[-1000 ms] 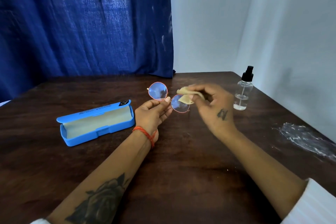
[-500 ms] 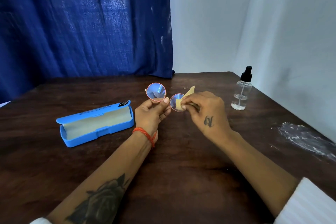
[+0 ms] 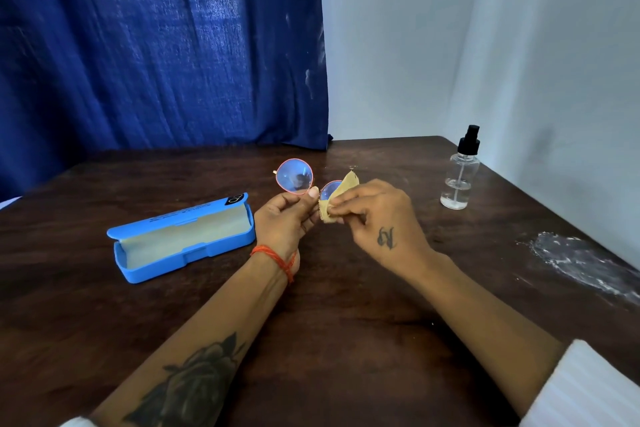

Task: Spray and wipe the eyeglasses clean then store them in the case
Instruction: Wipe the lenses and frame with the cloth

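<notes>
Round pink-rimmed eyeglasses (image 3: pixel 295 175) are held above the table by my left hand (image 3: pixel 287 218), which pinches them at the bridge. My right hand (image 3: pixel 377 218) pinches a small tan cloth (image 3: pixel 341 198) folded over the right lens, so most of that lens is hidden. The left lens is bare and faces me. A blue glasses case (image 3: pixel 180 243) lies open on the table to the left of my left hand, its pale lining showing. A clear spray bottle (image 3: pixel 460 177) with a black nozzle stands upright at the far right.
The dark wooden table (image 3: pixel 346 340) has a whitish smear (image 3: pixel 581 263) near its right edge. A blue curtain (image 3: pixel 156 45) hangs behind the table on the left, and pale walls close in at the back and right.
My right hand slid left and down, drawing the cloth from above the right lens to wrap over it. The glasses tilted slightly; my left hand stayed almost in place.
</notes>
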A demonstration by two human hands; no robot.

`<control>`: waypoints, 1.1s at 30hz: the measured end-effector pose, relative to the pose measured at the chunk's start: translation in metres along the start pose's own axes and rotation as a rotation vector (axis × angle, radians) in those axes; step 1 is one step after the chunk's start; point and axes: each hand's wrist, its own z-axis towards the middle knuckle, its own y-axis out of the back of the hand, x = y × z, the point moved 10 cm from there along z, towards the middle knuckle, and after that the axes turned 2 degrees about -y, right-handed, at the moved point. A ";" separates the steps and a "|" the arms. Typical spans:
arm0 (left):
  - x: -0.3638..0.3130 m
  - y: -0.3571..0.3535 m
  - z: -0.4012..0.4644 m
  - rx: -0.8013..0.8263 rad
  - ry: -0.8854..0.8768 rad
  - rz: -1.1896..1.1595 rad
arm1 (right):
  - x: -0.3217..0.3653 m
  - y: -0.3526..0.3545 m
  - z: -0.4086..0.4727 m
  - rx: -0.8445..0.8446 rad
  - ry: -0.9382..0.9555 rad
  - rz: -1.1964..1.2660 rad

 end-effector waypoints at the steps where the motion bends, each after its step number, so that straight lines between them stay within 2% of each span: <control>1: -0.001 0.000 0.000 -0.001 -0.007 0.000 | -0.005 0.002 0.001 -0.006 -0.038 -0.012; 5: -0.002 0.001 0.000 -0.012 -0.008 -0.012 | -0.020 0.019 0.002 -0.128 -0.138 -0.054; 11: 0.000 -0.002 0.001 -0.001 -0.004 -0.010 | -0.003 0.016 0.003 -0.191 -0.038 -0.073; 17: -0.001 0.001 0.000 -0.016 -0.008 0.004 | 0.017 0.004 -0.002 -0.053 0.158 -0.077; 22: -0.004 0.000 -0.001 0.000 -0.021 0.026 | 0.012 -0.001 -0.002 0.076 0.140 -0.015; 28: -0.003 0.000 0.001 -0.006 -0.012 0.028 | -0.009 0.018 0.003 -0.094 -0.017 -0.129; 31: 0.000 -0.003 0.001 0.015 -0.006 0.035 | -0.002 0.020 0.004 -0.153 -0.009 -0.166; 33: 0.001 -0.005 -0.001 0.026 0.000 0.027 | 0.006 0.013 0.003 -0.132 0.025 -0.140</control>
